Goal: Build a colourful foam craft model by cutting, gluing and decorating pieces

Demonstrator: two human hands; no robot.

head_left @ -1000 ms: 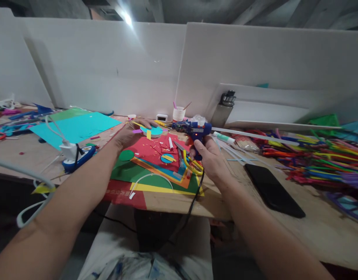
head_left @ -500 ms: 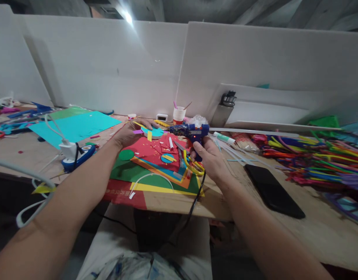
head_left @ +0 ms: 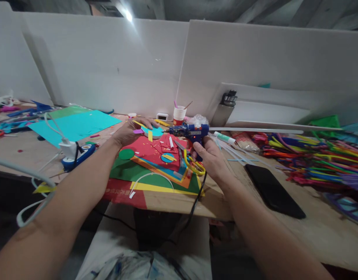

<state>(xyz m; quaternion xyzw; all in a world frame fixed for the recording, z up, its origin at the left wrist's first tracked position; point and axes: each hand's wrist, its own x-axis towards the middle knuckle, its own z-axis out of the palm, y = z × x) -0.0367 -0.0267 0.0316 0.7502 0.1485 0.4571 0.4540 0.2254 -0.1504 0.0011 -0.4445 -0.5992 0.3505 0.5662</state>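
My left hand point(head_left: 132, 131) grips a round turquoise-topped disc point(head_left: 154, 133) with yellow and purple paper strips at its edge. The blue glue gun point(head_left: 193, 131) is in my right hand point(head_left: 210, 155), its nozzle pointing left at the disc's right side; whether the tip touches is too small to tell. A long white stick juts from the gun's rear. Beneath the hands lie red paper point(head_left: 146, 149) with yellow scraps, a small turquoise circle point(head_left: 168, 158) with yellow strips, a green circle point(head_left: 126, 154) and yellow-handled scissors point(head_left: 193, 165).
A black phone point(head_left: 273, 190) lies right, before bundled coloured pipe cleaners point(head_left: 315, 155). Behind stand a paper cup point(head_left: 179, 115) and a bottle point(head_left: 225, 109). Turquoise paper point(head_left: 79, 126) and a blue power socket point(head_left: 78, 157) are left. A black cord point(head_left: 194, 206) hangs over the table edge.
The gun's nozzle has shifted very slightly left along the disc's edge. Both hands keep their holds, and the view has moved a little.
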